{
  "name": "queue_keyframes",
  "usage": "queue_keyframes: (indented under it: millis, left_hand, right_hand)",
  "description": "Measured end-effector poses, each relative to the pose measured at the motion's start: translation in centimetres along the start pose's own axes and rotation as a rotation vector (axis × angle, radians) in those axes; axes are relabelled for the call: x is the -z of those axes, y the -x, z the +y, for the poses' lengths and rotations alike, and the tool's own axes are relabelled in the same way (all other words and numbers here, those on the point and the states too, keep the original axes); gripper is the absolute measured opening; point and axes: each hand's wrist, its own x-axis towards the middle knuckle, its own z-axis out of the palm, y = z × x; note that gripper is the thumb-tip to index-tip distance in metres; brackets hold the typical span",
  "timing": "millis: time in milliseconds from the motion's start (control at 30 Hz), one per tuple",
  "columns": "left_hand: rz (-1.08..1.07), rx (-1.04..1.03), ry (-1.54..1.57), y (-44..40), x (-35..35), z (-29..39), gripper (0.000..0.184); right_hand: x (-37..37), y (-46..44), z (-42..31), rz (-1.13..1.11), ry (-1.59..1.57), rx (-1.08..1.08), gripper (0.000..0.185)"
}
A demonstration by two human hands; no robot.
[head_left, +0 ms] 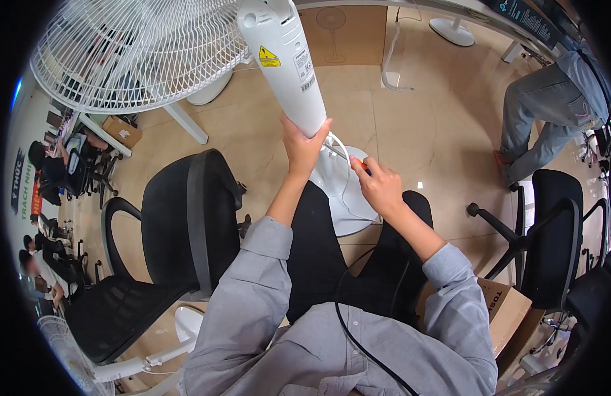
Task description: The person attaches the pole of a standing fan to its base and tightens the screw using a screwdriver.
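Two hands, apart: the left hand (301,146) clasps the white fan column (289,76), which extends beyond it; the right hand (379,188), nearby, grips a screwdriver (363,165) (its handle orange and blue).

Smooth plastic fan column (287,76), glossy floor (424,132), matt cardboard box (513,320), wire fan guard (137,56) possibly metal

Left hand (302,146) grips the white fan column (289,92) (yellow label (269,57) showing); right hand (381,189) holds a screwdriver (363,165).

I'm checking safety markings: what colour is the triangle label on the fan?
The warning label is yellow with black markings, clearest in the head view.
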Motion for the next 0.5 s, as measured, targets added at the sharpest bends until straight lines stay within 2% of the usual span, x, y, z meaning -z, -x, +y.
queue_keyframes:
  millis: [133,233,333,400,467,500]
  left_hand:
    - [-0.085,0.039,0.049,-0.1,0.7,-0.2,0.076]
    - [-0.121,0.032,0.238,0.7,1.1,-0.3,0.077]
    - [0.102,-0.034,0.204,3.5,0.0,-1.0,0.08]
    - [0.249,0.308,0.225,7.6,-0.9,-1.7,0.076]
    - [0.224,0.655,0.325,11.1,-1.4,-1.2,0.069]
    - [0.124,0.83,0.416,12.3,-1.5,-0.7,0.066]
  right_hand:
    - [0.4,-0.3,-0.3,-0.026,-0.109,-0.064,0.037]
    - [1.3,-0.7,-0.3,-0.053,-0.227,-0.09,0.035]
    - [1.2,-0.5,-0.1,-0.087,-0.253,-0.111,0.035]
    - [0.8,-0.2,0.0,-0.118,-0.315,-0.163,0.036]
    - [0.7,-0.2,0.0,-0.113,-0.409,-0.235,0.034]
    - [0.7,-0.2,-0.1,-0.093,-0.474,-0.282,0.032]
